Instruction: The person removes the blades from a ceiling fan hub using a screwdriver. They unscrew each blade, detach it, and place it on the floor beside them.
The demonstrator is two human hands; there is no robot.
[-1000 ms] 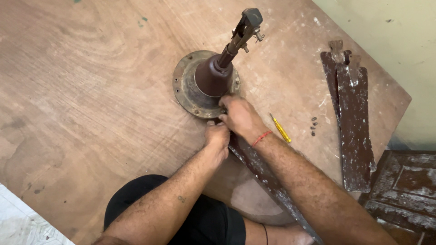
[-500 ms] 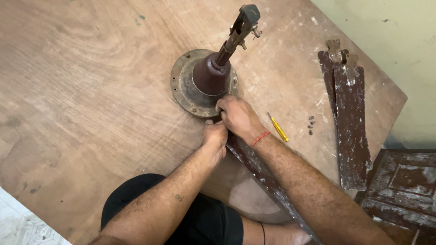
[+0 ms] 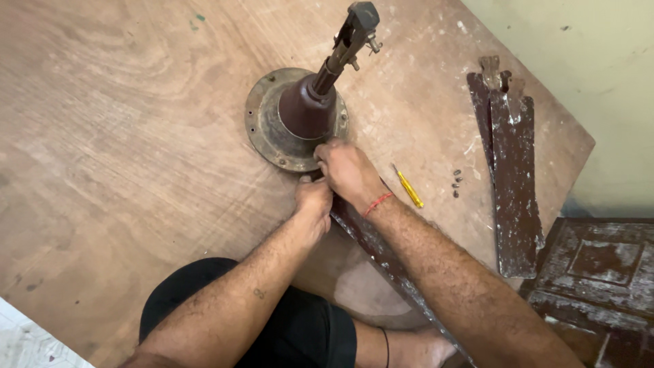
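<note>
Fan blade (image 3: 381,255) lies under right hand (image 3: 347,170), beside left hand (image 3: 313,199).

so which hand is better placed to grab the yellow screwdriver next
Probably the right hand. The yellow screwdriver lies on the wooden board just beside the right wrist, on that arm's outer side. The left hand would have to cross over the right arm and the fan blade to reach it.
</note>
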